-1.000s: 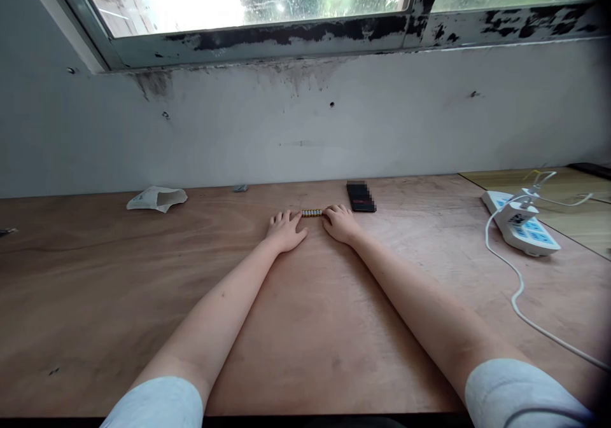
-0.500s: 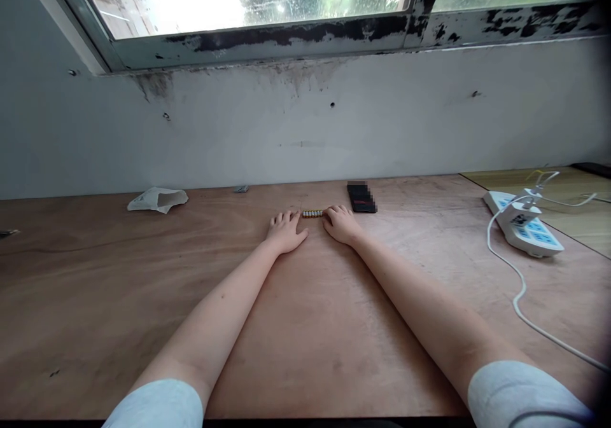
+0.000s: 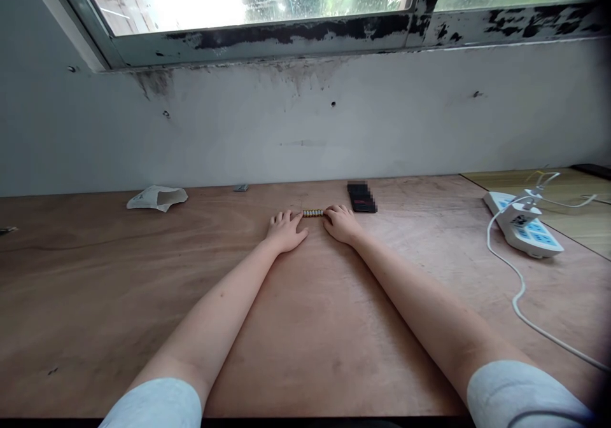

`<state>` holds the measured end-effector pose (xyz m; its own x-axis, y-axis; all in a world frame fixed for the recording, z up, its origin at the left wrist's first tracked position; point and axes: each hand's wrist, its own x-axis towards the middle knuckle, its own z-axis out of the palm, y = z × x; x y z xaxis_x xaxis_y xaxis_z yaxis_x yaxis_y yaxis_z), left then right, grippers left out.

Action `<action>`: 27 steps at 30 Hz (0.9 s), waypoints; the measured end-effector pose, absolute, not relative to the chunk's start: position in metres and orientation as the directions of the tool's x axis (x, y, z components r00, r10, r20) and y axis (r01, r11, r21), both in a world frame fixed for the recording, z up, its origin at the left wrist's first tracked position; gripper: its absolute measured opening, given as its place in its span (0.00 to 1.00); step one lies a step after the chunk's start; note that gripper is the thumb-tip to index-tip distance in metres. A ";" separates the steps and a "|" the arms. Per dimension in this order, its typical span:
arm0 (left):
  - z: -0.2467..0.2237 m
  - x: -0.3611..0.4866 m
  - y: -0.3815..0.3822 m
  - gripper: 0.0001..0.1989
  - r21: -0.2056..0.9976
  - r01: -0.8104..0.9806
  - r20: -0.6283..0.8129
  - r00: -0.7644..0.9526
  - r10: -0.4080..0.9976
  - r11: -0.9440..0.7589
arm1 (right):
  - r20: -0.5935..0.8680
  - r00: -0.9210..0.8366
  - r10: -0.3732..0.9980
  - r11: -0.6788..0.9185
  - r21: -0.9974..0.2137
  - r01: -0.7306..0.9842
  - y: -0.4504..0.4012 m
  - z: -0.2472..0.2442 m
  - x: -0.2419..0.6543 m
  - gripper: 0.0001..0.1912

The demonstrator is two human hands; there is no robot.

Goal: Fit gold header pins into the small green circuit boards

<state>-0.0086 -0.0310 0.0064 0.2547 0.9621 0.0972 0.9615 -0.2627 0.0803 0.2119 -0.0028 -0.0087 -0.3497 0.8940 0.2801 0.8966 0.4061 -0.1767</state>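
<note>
- The tabletop [image 3: 305, 326], brown wood, fills the lower half of the frame; the wall [image 3: 248, 129] crosses behind it, with the window [image 3: 267, 2] along the top.
- The power strip [image 3: 534, 232] lies at the right of the frame, a white cord [image 3: 524, 282] trailing to the lower right corner.
- The bag [image 3: 155, 198], white and crumpled, lies left of centre near the wall.
- The left hand [image 3: 286, 232] rests palm down near the centre, its fingers spread and thumb wide, a fingertip at the strip's left end.
- The right hand [image 3: 341, 222] lies just right of centre, fingers gathered and curled at the strip's right end; whether they pinch it cannot be told.
- The dark box [image 3: 361, 199], partly blurred out, sits just beyond that hand.
- The strip [image 3: 313, 213], a short banded row, lies level between the hands at the centre. It is probably light; whether stiff or jointed is unclear. If jointed, it could buckle or part, so both ends seem the best hold, with gentle pressure.
</note>
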 end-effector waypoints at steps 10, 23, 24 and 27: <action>0.006 -0.009 -0.030 0.35 0.084 0.961 0.084 0.257 0.963 -0.263 | 0.265 -0.338 0.903 0.391 -0.177 0.903 -0.004 -0.008 0.210 0.20; 0.004 -0.010 -0.029 0.36 0.071 0.961 0.091 0.259 0.961 -0.266 | 0.246 -0.336 0.909 0.380 -0.160 0.911 -0.004 -0.006 0.209 0.21; 0.004 -0.010 -0.029 0.36 0.072 0.961 0.094 0.259 0.961 -0.266 | 0.249 -0.335 0.909 0.379 -0.159 0.911 -0.004 -0.006 0.209 0.21; 0.005 -0.009 -0.030 0.37 0.080 0.959 0.105 0.263 0.959 -0.272 | 0.275 -0.322 0.906 0.375 -0.168 0.912 -0.005 -0.006 0.209 0.23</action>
